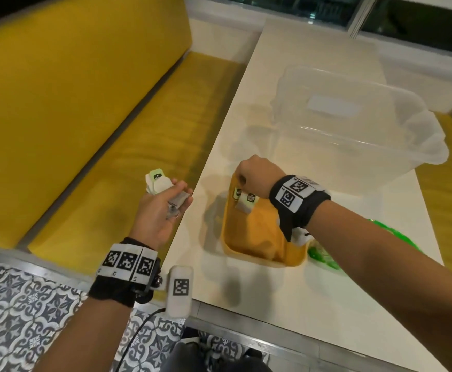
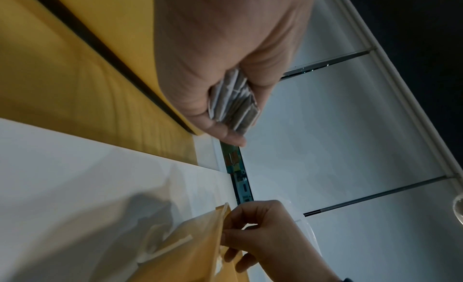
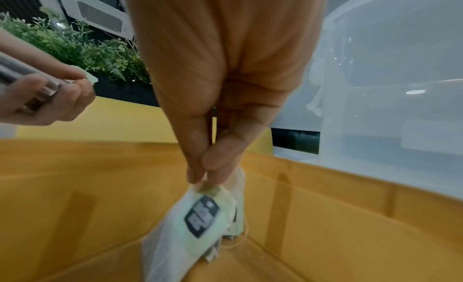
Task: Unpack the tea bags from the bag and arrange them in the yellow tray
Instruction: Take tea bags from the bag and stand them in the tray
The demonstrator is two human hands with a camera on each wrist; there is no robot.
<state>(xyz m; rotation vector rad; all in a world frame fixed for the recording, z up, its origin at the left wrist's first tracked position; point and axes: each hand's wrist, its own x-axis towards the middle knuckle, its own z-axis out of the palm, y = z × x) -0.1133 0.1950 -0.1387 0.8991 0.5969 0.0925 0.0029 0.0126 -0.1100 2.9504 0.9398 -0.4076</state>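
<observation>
My left hand (image 1: 163,200) holds a stack of white tea bags (image 1: 158,183) with green tags, out over the yellow bench left of the table; the same stack (image 2: 234,104) shows edge-on in the left wrist view, clamped between thumb and fingers. My right hand (image 1: 249,174) pinches two tea bags (image 1: 243,200) by their tops and hangs them over the far end of the yellow tray (image 1: 294,260). In the right wrist view the pinched tea bags (image 3: 200,221) dangle just above the tray floor (image 3: 338,227). A green plastic bag (image 1: 324,255) lies right of the tray, partly hidden by my right arm.
A large clear plastic tub (image 1: 359,116) stands on the white table (image 1: 273,288) behind the tray. The yellow bench (image 1: 98,130) runs along the table's left edge. Green plants (image 3: 75,46) show in the right wrist view. Patterned floor tiles (image 1: 31,318) lie below.
</observation>
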